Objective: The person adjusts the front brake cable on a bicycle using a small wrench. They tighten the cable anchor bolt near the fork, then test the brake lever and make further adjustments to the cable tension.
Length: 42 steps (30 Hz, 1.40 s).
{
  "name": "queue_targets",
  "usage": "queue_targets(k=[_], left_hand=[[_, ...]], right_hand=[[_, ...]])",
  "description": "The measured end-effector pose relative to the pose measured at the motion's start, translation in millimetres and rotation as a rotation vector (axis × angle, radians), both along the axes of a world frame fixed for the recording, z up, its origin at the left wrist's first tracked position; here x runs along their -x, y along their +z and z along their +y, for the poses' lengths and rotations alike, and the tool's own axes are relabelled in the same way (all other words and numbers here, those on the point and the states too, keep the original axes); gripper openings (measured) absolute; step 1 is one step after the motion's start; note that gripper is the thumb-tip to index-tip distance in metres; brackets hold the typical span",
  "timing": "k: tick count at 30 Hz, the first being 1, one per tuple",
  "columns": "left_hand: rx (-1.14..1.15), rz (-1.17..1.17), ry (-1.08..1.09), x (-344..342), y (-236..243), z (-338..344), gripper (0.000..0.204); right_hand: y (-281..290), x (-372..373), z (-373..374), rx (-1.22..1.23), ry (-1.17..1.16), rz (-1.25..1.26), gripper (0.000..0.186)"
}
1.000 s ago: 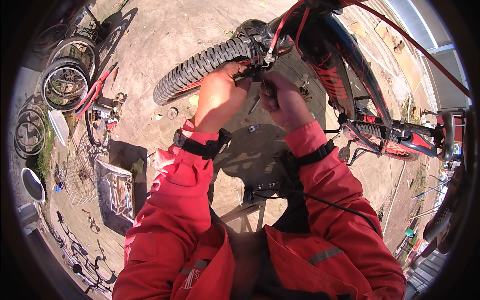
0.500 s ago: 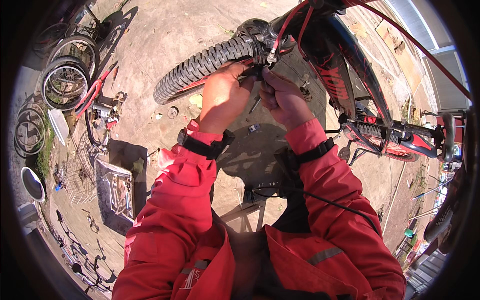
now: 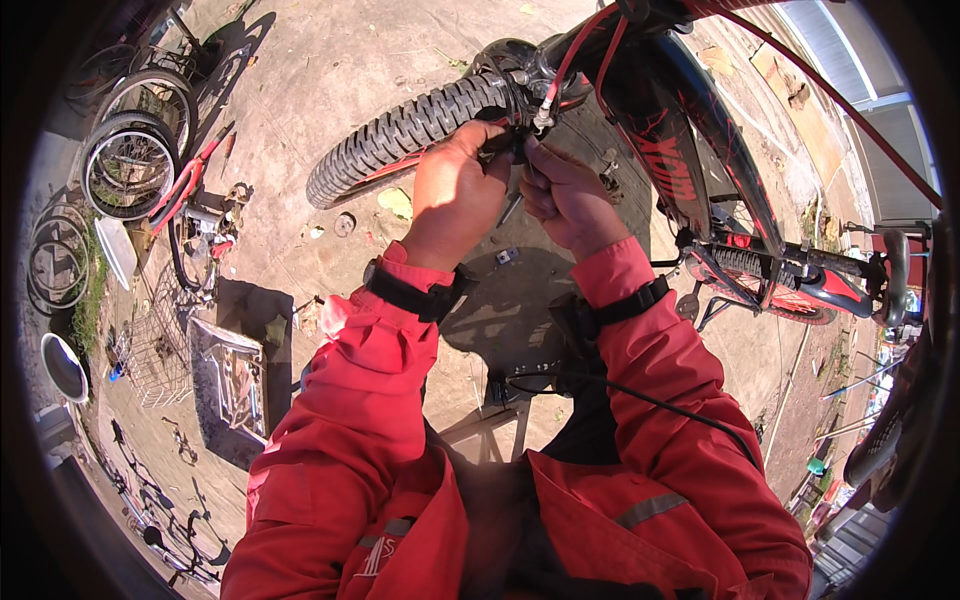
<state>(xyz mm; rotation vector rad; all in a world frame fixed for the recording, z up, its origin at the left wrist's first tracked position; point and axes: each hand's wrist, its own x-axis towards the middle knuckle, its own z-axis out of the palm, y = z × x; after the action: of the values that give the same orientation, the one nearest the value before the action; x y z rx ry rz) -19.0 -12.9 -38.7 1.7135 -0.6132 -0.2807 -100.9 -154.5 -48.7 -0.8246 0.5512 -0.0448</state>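
Head: left hand (image 3: 455, 200) seemingly further right

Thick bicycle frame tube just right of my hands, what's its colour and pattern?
The thick frame tube is black with red lettering, clearest in the head view.

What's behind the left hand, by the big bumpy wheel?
Behind the left hand, the knobbly black tire peeks out, with ground past it. The hand covers part of the wheel, and its fingers hide most of a small dark part.
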Motion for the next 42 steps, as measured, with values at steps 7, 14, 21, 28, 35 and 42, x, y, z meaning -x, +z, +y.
queue_targets(k=[7,14,21,28,35,42], left_hand=[[0.028,0.09,0.019,-2,-5,-2,0.015],[0.033,0.161,0.01,-3,-5,-3,0.014],[0.051,0.157,-0.006,-4,-4,-3,0.011],[0.059,0.194,-0.017,-6,-2,-3,0.009],[0.002,0.196,0.004,-4,2,-2,0.011],[-0.061,-0.035,0.011,-4,1,0,0.02]], right_hand=[[5,-2,-5,0.093,0.017,0.019,0.056],[31,0,-13,0.147,0.154,0.069,0.08],[36,-4,-7,0.292,0.136,0.088,0.073],[30,-5,-9,0.229,0.114,0.098,0.055],[25,-6,-7,0.21,0.078,0.088,0.049],[26,-6,-8,0.286,0.105,0.104,0.06]])
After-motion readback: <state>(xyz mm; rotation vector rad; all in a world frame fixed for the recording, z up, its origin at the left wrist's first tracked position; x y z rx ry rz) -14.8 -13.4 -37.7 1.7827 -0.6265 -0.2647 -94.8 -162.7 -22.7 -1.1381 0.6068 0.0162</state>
